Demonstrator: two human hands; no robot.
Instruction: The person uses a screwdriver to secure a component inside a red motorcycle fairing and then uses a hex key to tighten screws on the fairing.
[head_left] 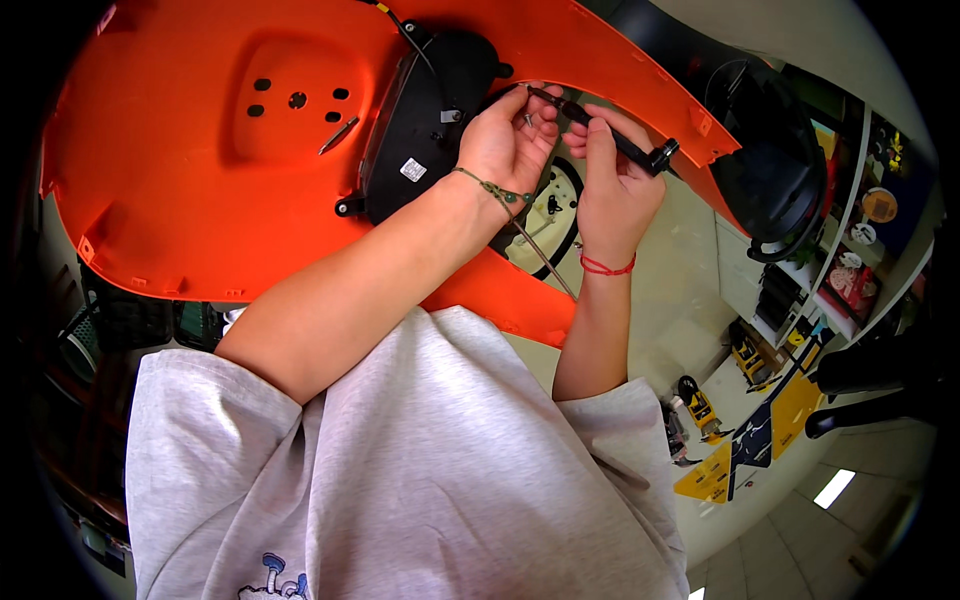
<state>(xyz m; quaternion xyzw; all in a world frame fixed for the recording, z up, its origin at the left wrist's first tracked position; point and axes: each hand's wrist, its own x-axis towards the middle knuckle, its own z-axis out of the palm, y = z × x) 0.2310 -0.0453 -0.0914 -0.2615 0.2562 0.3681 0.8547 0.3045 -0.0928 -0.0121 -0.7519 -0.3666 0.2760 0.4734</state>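
My right hand (618, 185) is closed around a slim black screwdriver (590, 122) with a knobbed rear end. Its tip points left, toward the fingertips of my left hand (508, 135). The left fingers are curled, palm turned up, with a small metal screw (528, 120) among them; what the thumb and forefinger pinch at the tip is too small to make out. Beneath the left wrist sits a black housing (425, 130) with mounting tabs, a white label and a cable. It lies against a large orange molded panel (190, 180).
A short thin metal tool (338, 136) lies on the panel beside a recess with several holes. An orange arm of the panel curves right to a black curved part (785, 180). A thin rod (540, 250) slants below my hands. Shelves (860, 230) with small items stand at right.
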